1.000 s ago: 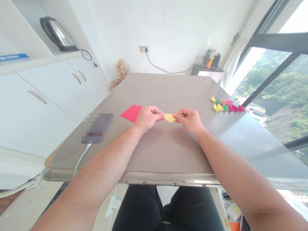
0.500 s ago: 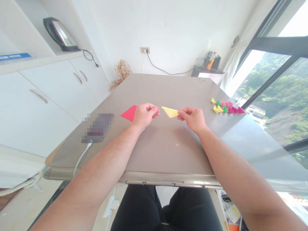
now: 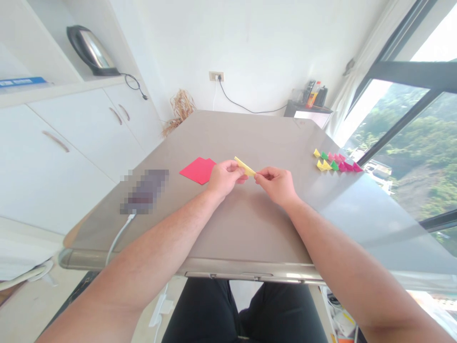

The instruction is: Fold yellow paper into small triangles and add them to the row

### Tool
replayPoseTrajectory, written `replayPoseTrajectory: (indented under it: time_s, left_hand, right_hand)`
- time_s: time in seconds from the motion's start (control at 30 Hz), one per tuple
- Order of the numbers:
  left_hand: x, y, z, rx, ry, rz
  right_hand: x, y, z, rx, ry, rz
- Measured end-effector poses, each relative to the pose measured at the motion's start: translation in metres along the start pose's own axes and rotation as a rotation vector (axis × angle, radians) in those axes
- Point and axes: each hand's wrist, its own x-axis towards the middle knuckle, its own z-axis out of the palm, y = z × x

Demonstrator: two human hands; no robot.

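While the right hand (image 3: 276, 185) pinches the lower right end of the folded yellow paper (image 3: 245, 166) over the tabletop (image 3: 250, 224), the left hand (image 3: 224, 178), apart from it half a second ago, now grips its other side. The paper now slants, looking narrower; this two-handed hold probably steadies it for working a crease. Red paper sheets (image 3: 196, 170) lie just beside the left hand; small folded paper pieces (image 3: 334, 165) sit in two rows farther right, near the window (image 3: 400, 119).
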Motion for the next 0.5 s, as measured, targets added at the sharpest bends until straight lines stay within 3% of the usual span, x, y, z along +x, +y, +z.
replayPoseTrajectory:
  time_s: [0.1,0.2,0.3,0.5]
  left_hand:
    - [-0.0009,-0.0010,0.0049,-0.070,0.033,-0.031]
    - [-0.0031,-0.0006,0.0074,-0.106,-0.020,-0.015]
    - [-0.0047,-0.0009,0.0071,-0.066,-0.061,0.041]
    - [-0.0058,-0.0012,0.0067,0.031,-0.037,0.042]
  right_hand:
    - [-0.0018,-0.0002,0.0050,-0.074,0.002,-0.047]
    - [-0.0014,0.0010,0.0076,-0.116,-0.018,-0.050]
    - [-0.0007,0.0027,0.0080,-0.140,-0.032,-0.063]
    - [-0.0032,0.0021,0.0073,-0.121,-0.108,-0.062]
